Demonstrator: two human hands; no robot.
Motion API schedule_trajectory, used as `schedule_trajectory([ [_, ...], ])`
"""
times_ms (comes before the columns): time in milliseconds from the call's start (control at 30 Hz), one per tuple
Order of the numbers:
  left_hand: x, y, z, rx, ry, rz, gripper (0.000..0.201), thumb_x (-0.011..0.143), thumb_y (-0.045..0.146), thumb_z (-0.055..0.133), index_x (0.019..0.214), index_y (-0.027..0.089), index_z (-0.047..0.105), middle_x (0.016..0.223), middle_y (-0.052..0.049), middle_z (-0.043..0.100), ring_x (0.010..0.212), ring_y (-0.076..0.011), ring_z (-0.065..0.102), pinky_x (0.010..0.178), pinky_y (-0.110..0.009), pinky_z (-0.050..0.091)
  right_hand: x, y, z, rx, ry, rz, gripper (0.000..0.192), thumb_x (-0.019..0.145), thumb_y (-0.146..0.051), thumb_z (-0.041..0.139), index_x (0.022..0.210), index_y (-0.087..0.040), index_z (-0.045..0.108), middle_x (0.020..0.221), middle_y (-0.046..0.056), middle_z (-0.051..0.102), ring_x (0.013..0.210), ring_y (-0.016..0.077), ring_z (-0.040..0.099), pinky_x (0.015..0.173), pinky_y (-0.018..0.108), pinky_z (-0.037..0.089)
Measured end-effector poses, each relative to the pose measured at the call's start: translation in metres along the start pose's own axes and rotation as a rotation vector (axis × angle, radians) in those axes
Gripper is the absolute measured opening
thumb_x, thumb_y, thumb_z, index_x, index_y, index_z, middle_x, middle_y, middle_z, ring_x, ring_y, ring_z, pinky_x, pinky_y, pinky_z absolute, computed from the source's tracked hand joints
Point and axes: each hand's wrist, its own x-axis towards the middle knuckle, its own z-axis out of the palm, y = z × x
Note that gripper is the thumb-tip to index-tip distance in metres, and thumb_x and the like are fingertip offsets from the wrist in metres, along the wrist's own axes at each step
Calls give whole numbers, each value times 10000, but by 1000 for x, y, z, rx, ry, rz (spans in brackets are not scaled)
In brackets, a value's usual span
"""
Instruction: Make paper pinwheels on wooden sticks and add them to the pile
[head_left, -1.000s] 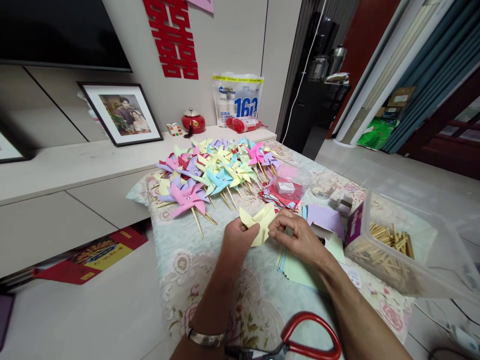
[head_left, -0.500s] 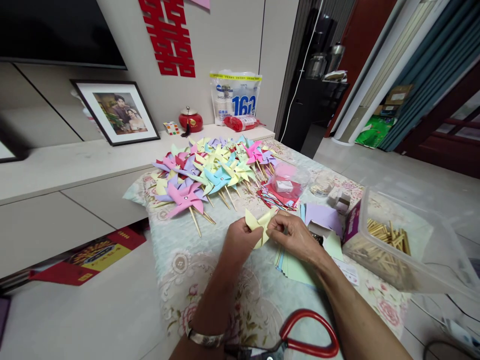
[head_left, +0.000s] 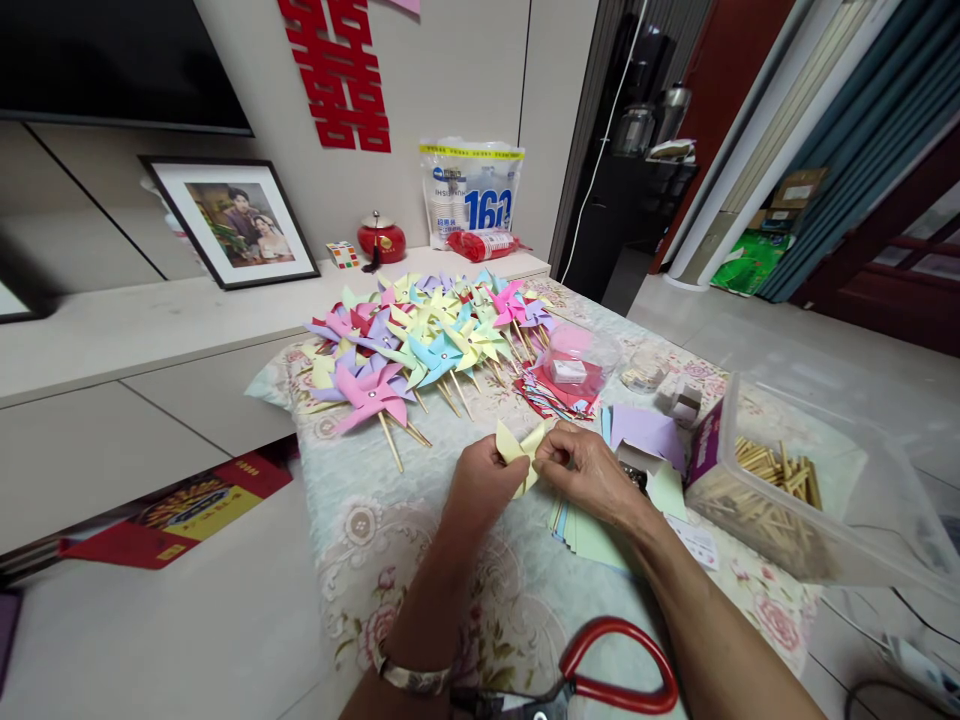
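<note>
Both hands (head_left: 536, 475) pinch yellow paper (head_left: 517, 447) (its centre hidden by fingers).

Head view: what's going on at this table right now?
A person is folding a yellow paper piece, pinched between the left hand and right hand above the floral tablecloth. A pile of finished paper pinwheels lies beyond the hands. Loose coloured sheets and a clear tub of wooden sticks sit to the right, and red-handled scissors lie near the person.
</note>
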Motion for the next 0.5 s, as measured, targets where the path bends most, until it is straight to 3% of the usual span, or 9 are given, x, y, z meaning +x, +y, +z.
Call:
schedule_trajectory([
  [300, 0, 4, 1, 115, -12, -9, 214, 598, 249, 666, 767, 123, 703, 622, -6, 659, 563, -157, 569, 542, -254, 437, 0, 0, 0, 13, -7, 21, 131, 748, -110, 548, 638, -178, 565, 673, -16, 525, 629, 124, 480, 582, 249, 332],
  [500, -1, 7, -1, 72, -51, -21, 246, 612, 240, 663, 812, 110, 721, 672, -27, 701, 594, -171, 602, 553, -256, 446, 0, -1, -2, 75, -13, 44, 139, 780, -164, 599, 642, -180, 597, 644, -21, 529, 596, 122, 456, 565, 253, 331],
])
